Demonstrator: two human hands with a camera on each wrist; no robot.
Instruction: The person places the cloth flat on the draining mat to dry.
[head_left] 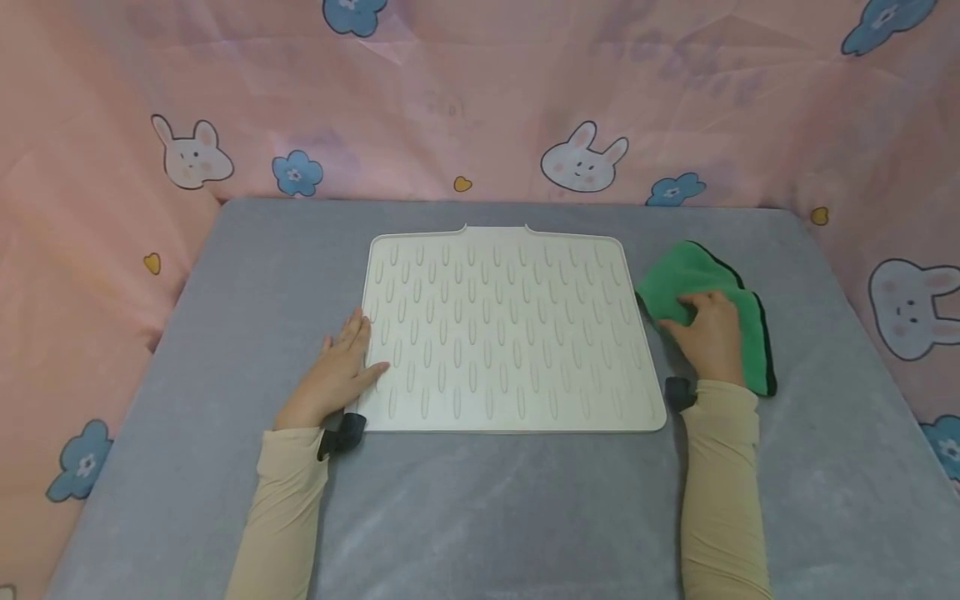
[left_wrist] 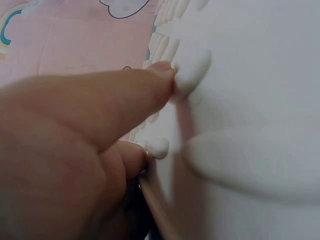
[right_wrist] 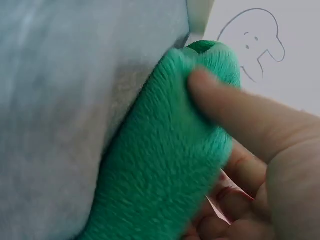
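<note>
Fingers of the right hand (head_left: 712, 337): pinching green cloth (head_left: 678, 271), right of frame; plush, likely light and soft, best gripped by a gathered fold. Fingers of the left hand (head_left: 333, 379): extended, touching the left edge of white mat (head_left: 502, 357), centre frame (ridged, probably bendy; steady by the rim). Beneath: grey tabletop (head_left: 487, 517).

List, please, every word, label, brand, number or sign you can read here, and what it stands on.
None: no readable text shows on the white mat, green cloth or grey tabletop.
The pink backdrop bears printed rabbits, flowers and hearts, plus faint purplish patches too blurred to read.
</note>
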